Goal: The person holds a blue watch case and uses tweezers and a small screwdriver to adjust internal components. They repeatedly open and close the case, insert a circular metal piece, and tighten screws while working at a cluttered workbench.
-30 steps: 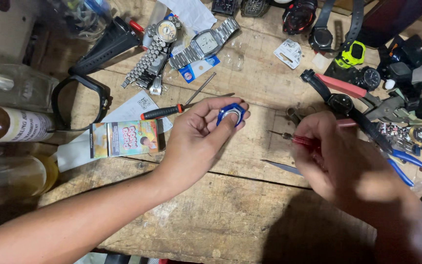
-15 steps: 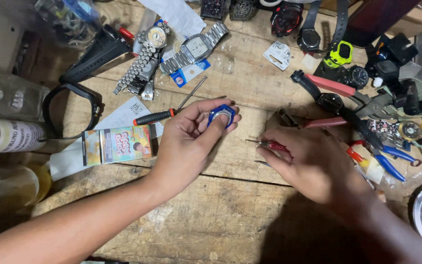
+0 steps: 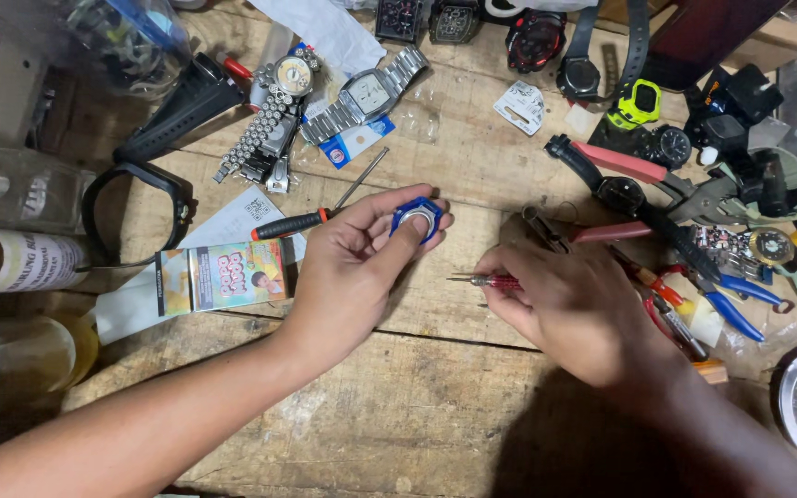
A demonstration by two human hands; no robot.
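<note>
The left hand [image 3: 357,267] pinched a small blue watch case [image 3: 416,217] between thumb and fingertips, holding it just above the wooden workbench [image 3: 398,415]. The right hand [image 3: 574,309] gripped a thin red-handled screwdriver [image 3: 486,279], its metal tip pointing left toward the case but apart from it. Just beyond the left hand lay a longer screwdriver with a black and red handle [image 3: 306,219], beside a small colourful box [image 3: 223,275] and a white paper slip. Beyond the right hand sat red-handled pliers [image 3: 629,198] and blue-handled cutters [image 3: 740,304]. Farther back, two steel-bracelet watches [image 3: 325,101] and several black strap watches [image 3: 592,74] were spread along the bench's far edge.
</note>
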